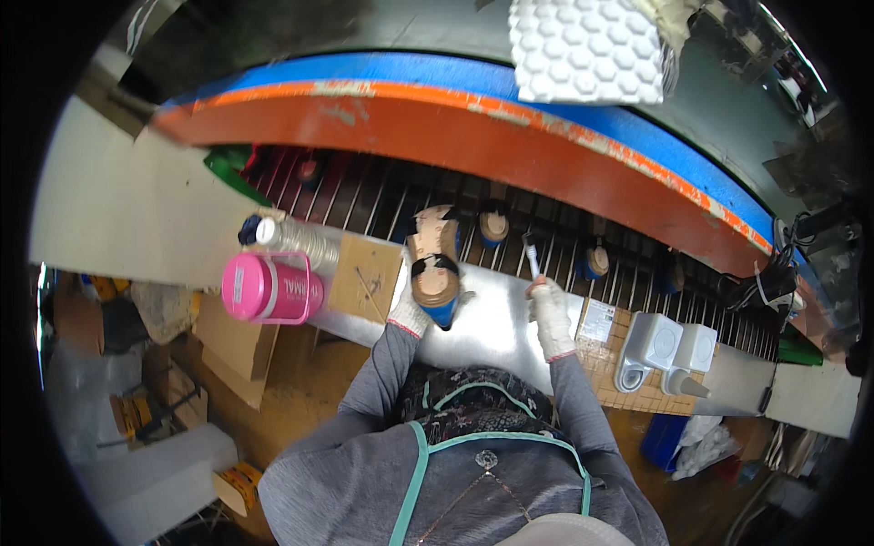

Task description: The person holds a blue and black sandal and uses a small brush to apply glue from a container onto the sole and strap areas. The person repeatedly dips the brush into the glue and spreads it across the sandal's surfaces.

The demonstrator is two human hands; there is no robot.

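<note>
My left hand (407, 307), in a pale knit glove, is closed around a shoe on its last (431, 244). Its tan underside faces up, with black patches at the middle and far end, and blue shows at the near tip. To the right, my gloved right hand (549, 320) grips a small brush (533, 258) by its white handle, the dark head pointing away from me. Brush and shoe are apart. Beneath both hands lies a shiny metal ledge (496, 309). Beyond it, another shoe (493, 226) rests sole up on a rack of metal bars (364, 196).
On the left stand a pink jug (250, 287), a stack of clear cups (296, 241) and a cardboard piece (362, 278). White containers (651, 344) sit on a board at right. More shoes (596, 261) lie on the rack. An orange and blue beam (437, 118) overhangs it.
</note>
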